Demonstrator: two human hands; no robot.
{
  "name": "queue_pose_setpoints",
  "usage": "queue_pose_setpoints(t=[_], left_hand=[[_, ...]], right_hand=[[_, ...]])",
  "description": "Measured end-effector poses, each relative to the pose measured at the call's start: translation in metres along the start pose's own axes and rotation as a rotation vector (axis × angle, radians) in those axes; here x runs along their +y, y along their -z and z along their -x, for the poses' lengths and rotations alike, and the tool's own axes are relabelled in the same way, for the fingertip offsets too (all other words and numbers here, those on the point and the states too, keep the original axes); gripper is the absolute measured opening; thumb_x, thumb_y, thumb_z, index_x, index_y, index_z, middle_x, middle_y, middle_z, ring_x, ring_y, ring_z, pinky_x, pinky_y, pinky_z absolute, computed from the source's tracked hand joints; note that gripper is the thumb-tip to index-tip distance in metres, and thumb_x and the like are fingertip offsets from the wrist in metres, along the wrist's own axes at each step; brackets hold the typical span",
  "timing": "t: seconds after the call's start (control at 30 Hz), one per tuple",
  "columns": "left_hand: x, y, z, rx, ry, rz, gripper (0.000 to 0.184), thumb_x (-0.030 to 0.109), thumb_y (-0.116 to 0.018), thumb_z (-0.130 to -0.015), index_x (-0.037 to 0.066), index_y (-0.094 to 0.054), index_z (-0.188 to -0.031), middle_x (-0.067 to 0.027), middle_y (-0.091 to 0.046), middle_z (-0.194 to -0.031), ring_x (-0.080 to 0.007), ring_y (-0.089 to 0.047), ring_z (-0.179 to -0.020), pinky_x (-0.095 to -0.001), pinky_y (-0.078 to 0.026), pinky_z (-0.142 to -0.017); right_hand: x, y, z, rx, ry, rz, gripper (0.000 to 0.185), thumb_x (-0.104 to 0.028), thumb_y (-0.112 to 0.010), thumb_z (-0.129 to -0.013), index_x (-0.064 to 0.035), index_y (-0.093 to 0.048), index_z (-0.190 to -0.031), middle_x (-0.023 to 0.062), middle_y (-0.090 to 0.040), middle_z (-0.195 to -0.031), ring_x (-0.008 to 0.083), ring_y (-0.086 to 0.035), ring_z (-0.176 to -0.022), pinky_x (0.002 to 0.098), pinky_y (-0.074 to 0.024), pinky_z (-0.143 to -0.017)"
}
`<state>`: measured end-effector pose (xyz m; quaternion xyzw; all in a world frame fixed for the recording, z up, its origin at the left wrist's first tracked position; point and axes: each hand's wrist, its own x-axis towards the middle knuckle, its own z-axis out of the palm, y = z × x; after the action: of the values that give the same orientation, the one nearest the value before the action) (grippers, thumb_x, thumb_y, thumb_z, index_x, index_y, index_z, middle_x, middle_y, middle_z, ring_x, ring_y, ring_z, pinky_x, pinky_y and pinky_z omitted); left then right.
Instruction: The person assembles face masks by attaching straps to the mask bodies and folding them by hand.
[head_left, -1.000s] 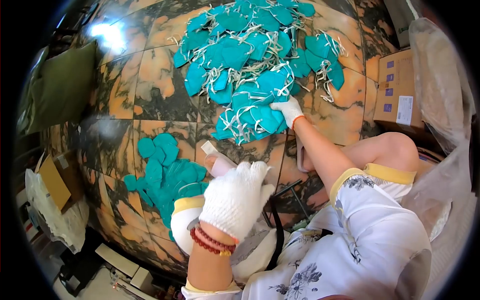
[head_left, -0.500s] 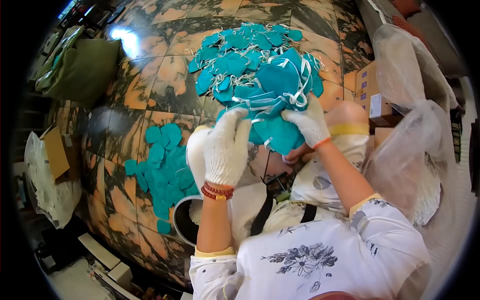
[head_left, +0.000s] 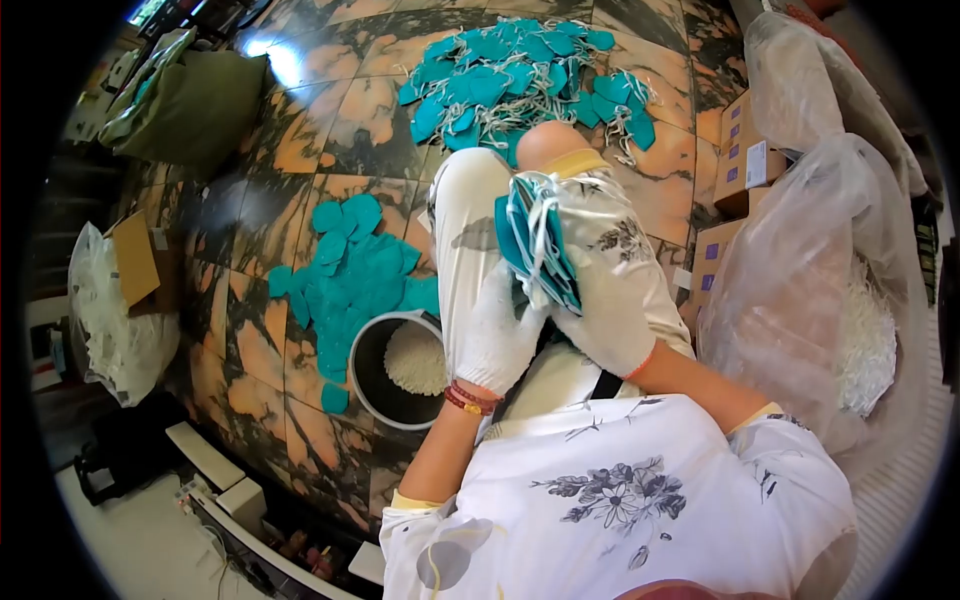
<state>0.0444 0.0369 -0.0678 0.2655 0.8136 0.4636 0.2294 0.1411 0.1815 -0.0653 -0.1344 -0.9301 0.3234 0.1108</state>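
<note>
A stack of teal face masks with white straps (head_left: 541,235) stands on edge above my lap, squeezed between my two gloved hands. My left hand (head_left: 500,330), in a white knit glove, closes on the stack from the left side. From the right, my right hand (head_left: 612,315), gloved the same way, grips it too. The white straps bunch along the near edge of the stack. Some of my fingers are hidden behind the masks.
Strapped masks lie heaped on the marble floor (head_left: 500,85) ahead. Left of my knees are loose teal pieces without visible straps (head_left: 350,280) and a metal pot (head_left: 362,375) with white contents. Cardboard boxes (head_left: 740,150) and clear plastic bags (head_left: 810,260) stand at the right.
The masks, fanned out and held farther forward before, are now gathered into a compact upright stack close to my lap. Both hands have drawn back and come together around it.
</note>
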Motion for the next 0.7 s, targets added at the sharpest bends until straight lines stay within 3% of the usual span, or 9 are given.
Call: queue_pose_setpoints(t=[0.03,0.13,0.17,0.27,0.3,0.33,0.43,0.6,0.7], left_hand=[[0.010,0.006,0.001,0.008,-0.053,-0.006,0.046,0.015,-0.065,-0.094,0.000,-0.051,-0.136,-0.0237,-0.064,-0.116,-0.0390,-0.062,-0.109,-0.0413,-0.048,-0.097],[0.007,0.018,0.011,-0.015,-0.002,0.003,0.048,0.014,-0.065,-0.094,0.001,-0.051,-0.137,-0.0234,-0.065,-0.116,-0.0380,-0.063,-0.108,-0.0401,-0.048,-0.096],[-0.006,0.019,0.013,0.009,-0.004,-0.042,0.049,0.013,-0.065,-0.093,0.002,-0.051,-0.138,-0.0230,-0.066,-0.115,-0.0376,-0.064,-0.108,-0.0401,-0.049,-0.095],[-0.005,0.035,0.016,-0.007,0.256,0.342,0.034,0.008,-0.057,-0.098,0.000,-0.054,-0.131,-0.0101,-0.070,-0.107,-0.0168,-0.068,-0.098,-0.0292,-0.055,-0.081],[0.000,0.039,0.016,0.062,0.264,0.445,0.028,0.005,-0.054,-0.100,0.001,-0.057,-0.127,-0.0080,-0.069,-0.109,-0.0147,-0.067,-0.098,-0.0262,-0.055,-0.079],[-0.010,0.043,0.012,0.138,0.162,0.320,0.026,0.007,-0.054,-0.100,0.001,-0.058,-0.125,-0.0087,-0.068,-0.111,-0.0152,-0.068,-0.096,-0.0276,-0.055,-0.081],[0.008,0.053,0.009,0.207,0.234,0.419,0.027,0.010,-0.052,-0.101,0.000,-0.058,-0.126,-0.0098,-0.067,-0.114,-0.0157,-0.068,-0.096,-0.0280,-0.054,-0.084],[0.015,0.056,-0.013,0.222,0.094,0.381,0.029,0.011,-0.052,-0.101,0.001,-0.058,-0.128,-0.0097,-0.066,-0.116,-0.0160,-0.068,-0.099,-0.0282,-0.054,-0.086],[0.012,0.055,-0.035,0.160,-0.089,0.363,0.032,0.000,-0.055,-0.098,0.001,-0.057,-0.130,-0.0093,-0.064,-0.123,-0.0182,-0.067,-0.105,-0.0306,-0.055,-0.089]], right_hand=[[0.002,-0.002,0.000,0.029,0.112,-0.019,0.070,-0.021,-0.073,-0.085,-0.0033,-0.039,-0.143,0.0210,-0.062,-0.108,0.0406,-0.064,-0.098,0.0479,-0.0513,-0.082],[-0.018,0.042,-0.006,-0.195,0.060,0.116,0.075,-0.026,-0.076,-0.082,-0.0052,-0.040,-0.145,0.0198,-0.062,-0.108,0.0390,-0.065,-0.097,0.0501,-0.0507,-0.083],[-0.007,0.051,-0.007,-0.236,0.030,0.021,0.074,-0.028,-0.079,-0.080,-0.0058,-0.045,-0.142,0.0178,-0.063,-0.109,0.0345,-0.066,-0.097,0.0460,-0.0517,-0.084],[0.026,0.073,-0.007,-0.271,-0.062,-0.378,0.068,-0.030,-0.084,-0.076,-0.0063,-0.056,-0.134,0.0135,-0.064,-0.111,0.0252,-0.067,-0.096,0.0369,-0.0531,-0.086],[0.023,0.086,-0.011,-0.271,-0.115,-0.323,0.065,-0.028,-0.085,-0.077,-0.0051,-0.059,-0.131,0.0122,-0.065,-0.111,0.0216,-0.066,-0.098,0.0326,-0.0528,-0.087],[0.024,0.088,-0.013,-0.207,-0.111,-0.379,0.065,-0.027,-0.085,-0.077,-0.0046,-0.058,-0.132,0.0126,-0.065,-0.112,0.0219,-0.066,-0.100,0.0325,-0.0524,-0.089],[0.019,0.086,-0.017,0.010,-0.013,-0.406,0.069,-0.022,-0.086,-0.077,-0.0015,-0.055,-0.135,0.0139,-0.064,-0.118,0.0223,-0.063,-0.110,0.0325,-0.0499,-0.095],[0.022,0.052,-0.023,0.056,-0.018,-0.495,0.068,-0.025,-0.083,-0.080,-0.0021,-0.055,-0.137,0.0150,-0.064,-0.123,0.0235,-0.063,-0.111,0.0347,-0.0493,-0.096],[0.010,0.057,-0.029,0.086,-0.027,-0.411,0.062,-0.023,-0.080,-0.082,-0.0017,-0.057,-0.135,0.0154,-0.065,-0.120,0.0223,-0.064,-0.108,0.0330,-0.0493,-0.095]])
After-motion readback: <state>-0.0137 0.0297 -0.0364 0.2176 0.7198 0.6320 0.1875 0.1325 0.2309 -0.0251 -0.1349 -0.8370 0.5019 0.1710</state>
